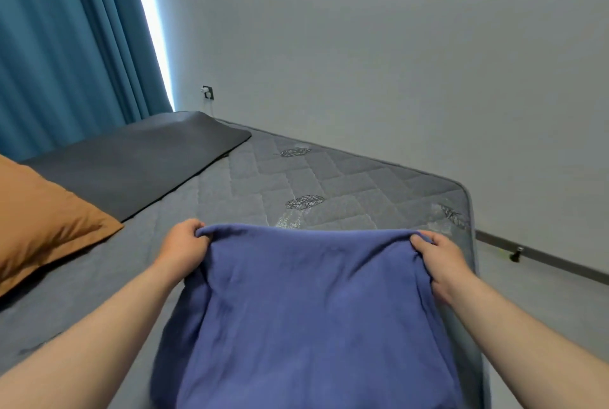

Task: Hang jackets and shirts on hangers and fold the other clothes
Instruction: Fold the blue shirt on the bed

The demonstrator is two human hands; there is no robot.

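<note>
The blue cloth (313,313) hangs over the mattress (346,184), its far edge held up. The left hand (184,249) and right hand (441,263) pinch its two corners, fingers curled. Best keep that edge taut and level, then lay it flat before folding.

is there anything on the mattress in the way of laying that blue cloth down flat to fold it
Nothing visible. Both hands, left hand and right hand, already grip the blue cloth, and the mattress ahead of it is bare. The orange pillow and dark mat lie off to the left.
</note>
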